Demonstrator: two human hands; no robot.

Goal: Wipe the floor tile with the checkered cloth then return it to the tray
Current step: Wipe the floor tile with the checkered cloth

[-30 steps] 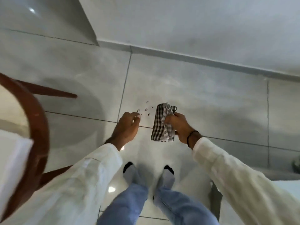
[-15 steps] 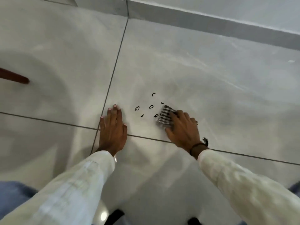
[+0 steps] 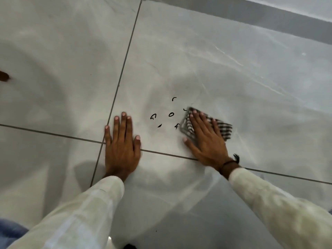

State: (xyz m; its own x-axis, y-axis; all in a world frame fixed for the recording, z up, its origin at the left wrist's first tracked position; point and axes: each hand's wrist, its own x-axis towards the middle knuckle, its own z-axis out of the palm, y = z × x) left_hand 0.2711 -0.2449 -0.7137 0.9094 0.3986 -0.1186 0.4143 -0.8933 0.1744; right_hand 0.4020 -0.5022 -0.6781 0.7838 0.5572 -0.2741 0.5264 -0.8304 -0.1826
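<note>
The checkered cloth (image 3: 224, 129) lies flat on a pale grey floor tile (image 3: 197, 60), blurred with motion. My right hand (image 3: 204, 139) presses down on it with fingers spread, covering its middle. Several small black marks (image 3: 171, 114) sit on the tile just left of the cloth. My left hand (image 3: 122, 144) rests flat on the floor, palm down, over the tile joint left of the marks. It holds nothing. No tray is in view.
A grey skirting board (image 3: 269, 17) runs along the wall at the top right. The tip of a brown chair leg (image 3: 3, 76) shows at the left edge. Dark grout lines (image 3: 124, 63) cross the floor.
I have dropped from standing to the floor. The cloth went from hanging in my right hand to pressed on the tile; my left hand landed flat beside the marks.
</note>
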